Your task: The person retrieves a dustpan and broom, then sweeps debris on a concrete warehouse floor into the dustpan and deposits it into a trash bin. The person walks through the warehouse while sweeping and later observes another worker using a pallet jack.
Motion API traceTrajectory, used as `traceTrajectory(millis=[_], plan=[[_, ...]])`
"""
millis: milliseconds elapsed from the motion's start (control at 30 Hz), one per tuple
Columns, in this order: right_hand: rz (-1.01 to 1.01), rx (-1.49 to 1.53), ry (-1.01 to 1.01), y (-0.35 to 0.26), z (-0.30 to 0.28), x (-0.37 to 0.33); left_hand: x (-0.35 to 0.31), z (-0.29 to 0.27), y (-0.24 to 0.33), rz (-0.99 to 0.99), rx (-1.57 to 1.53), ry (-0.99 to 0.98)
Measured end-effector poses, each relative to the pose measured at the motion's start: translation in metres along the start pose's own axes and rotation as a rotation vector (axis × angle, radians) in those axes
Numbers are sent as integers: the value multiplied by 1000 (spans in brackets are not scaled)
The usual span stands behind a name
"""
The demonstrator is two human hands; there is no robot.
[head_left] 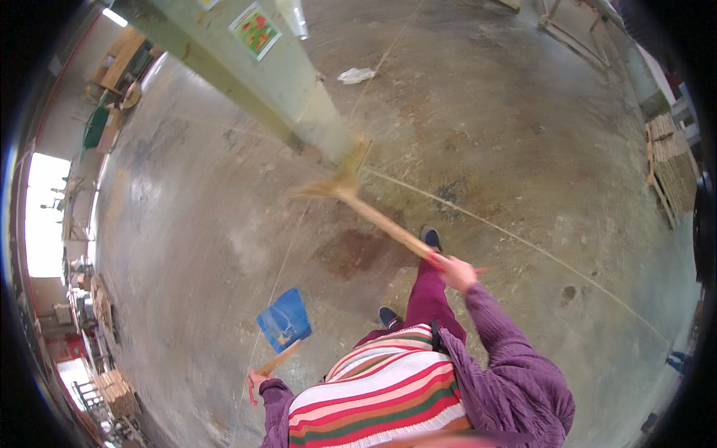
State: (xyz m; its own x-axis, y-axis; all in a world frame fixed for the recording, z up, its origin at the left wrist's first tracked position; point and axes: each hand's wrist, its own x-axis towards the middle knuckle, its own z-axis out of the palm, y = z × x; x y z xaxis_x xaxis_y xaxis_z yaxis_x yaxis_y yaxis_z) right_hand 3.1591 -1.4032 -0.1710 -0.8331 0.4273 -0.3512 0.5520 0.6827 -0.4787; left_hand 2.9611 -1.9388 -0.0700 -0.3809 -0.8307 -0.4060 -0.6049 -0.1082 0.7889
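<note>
My right hand (457, 273) is closed round the red-wrapped end of a short broom's wooden handle (388, 228). Straw-coloured bristles (332, 183) fan out at the far end, blurred, close to the foot of a pale green pillar (306, 112). Lower left, my left hand (258, 379) grips the wooden handle of a blue dustpan (284, 319). The pan is held out to the left of my feet, with some light-coloured bits or marks on its blade. Whether the bristles touch the floor or the pillar I cannot tell.
A crumpled white scrap (356, 76) lies on the stained concrete floor (508, 149) beyond the pillar. Stacked wooden slats (671, 160) stand at the right edge. Along the left wall are benches and more wood stacks (116, 393). My dark shoe (431, 237) is forward, below the broom.
</note>
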Motion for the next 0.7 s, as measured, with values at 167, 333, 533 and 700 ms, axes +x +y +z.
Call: traceTrajectory(millis=[167,333,533,700], plan=[[615,-187,182,151,-95,-100,-60,90,21,25,-115,130],[978,504,915,297,-183,65,-133,168,47,-242,-200,95],[1037,1401,849,317,-264,370,-198,221,97,-399,-282,88],[661,543,483,177,-204,629,-241,241,118,-320,-397,199]])
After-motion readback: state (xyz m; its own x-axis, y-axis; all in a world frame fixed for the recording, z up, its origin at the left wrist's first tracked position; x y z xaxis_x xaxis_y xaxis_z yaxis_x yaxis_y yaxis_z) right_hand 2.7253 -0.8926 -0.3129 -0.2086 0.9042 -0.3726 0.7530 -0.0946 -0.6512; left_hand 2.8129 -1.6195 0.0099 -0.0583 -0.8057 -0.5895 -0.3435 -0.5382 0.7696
